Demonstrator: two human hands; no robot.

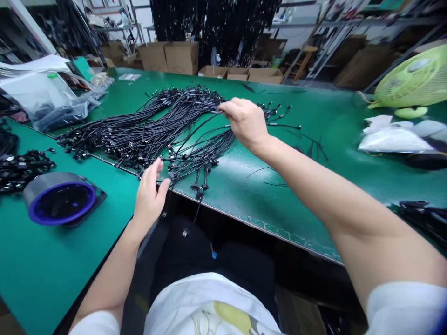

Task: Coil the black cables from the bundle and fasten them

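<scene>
My right hand [247, 122] is raised over the green table and pinches a black cable [199, 128] near one end. From there the cable slopes down to the left, toward a small group of loose cables. Low at the table's front edge, my left hand [150, 194] has its fingers stretched up and its thumb apart. It is close to the connector ends, and I see nothing held in it. A large bundle of black cables [150, 123] lies behind both hands, with connectors clustered at its two ends. A few connectors [200, 188] hang near the front edge.
On the left side table stand a tape roll [63, 197] with a purple rim and more black connectors [24, 167]. Plastic bags [63, 111] lie at the back left. A green fan [412, 77] and a white bag [398, 139] are at right. Cardboard boxes [181, 56] stand behind the table.
</scene>
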